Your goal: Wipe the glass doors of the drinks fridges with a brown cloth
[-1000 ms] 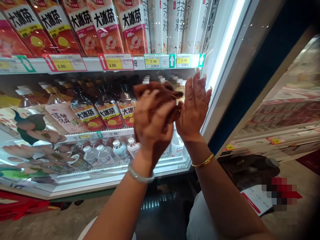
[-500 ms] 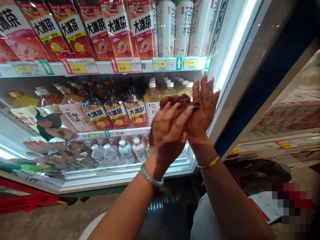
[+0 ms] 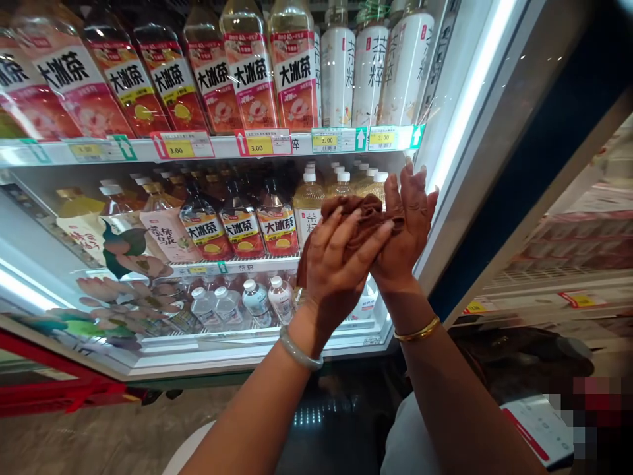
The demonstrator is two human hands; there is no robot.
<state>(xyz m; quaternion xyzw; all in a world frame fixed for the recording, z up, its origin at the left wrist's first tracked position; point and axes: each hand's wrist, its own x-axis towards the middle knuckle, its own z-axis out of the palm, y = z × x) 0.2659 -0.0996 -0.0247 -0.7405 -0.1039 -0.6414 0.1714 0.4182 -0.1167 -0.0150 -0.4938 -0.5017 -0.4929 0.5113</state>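
Observation:
A crumpled brown cloth (image 3: 363, 211) is bunched under the fingers of my left hand (image 3: 336, 264), in front of the lit drinks cooler. Beside it, my right hand (image 3: 408, 227) has its fingers stretched upward, its inner side against the cloth's edge. Both hands are at the cooler's glass; whether the right palm touches it I cannot tell. A pale bangle (image 3: 301, 349) circles my left wrist and a gold bracelet (image 3: 418, 330) my right. Behind the hands stand bottles with white caps, partly hidden.
Labelled tea bottles (image 3: 247, 72) line the upper shelf (image 3: 297, 145), which carries price tags. Smaller bottles (image 3: 257, 300) stand lower down. A leaf and flower decal (image 3: 123, 251) is on the glass at left. The dark door frame (image 3: 499, 191) rises at right; a red object (image 3: 54, 376) is lower left.
The view has shifted slightly, so the shelves appear lower and further right. My left hand has its fingers a bit more spread over the cloth; both hands stay close together.

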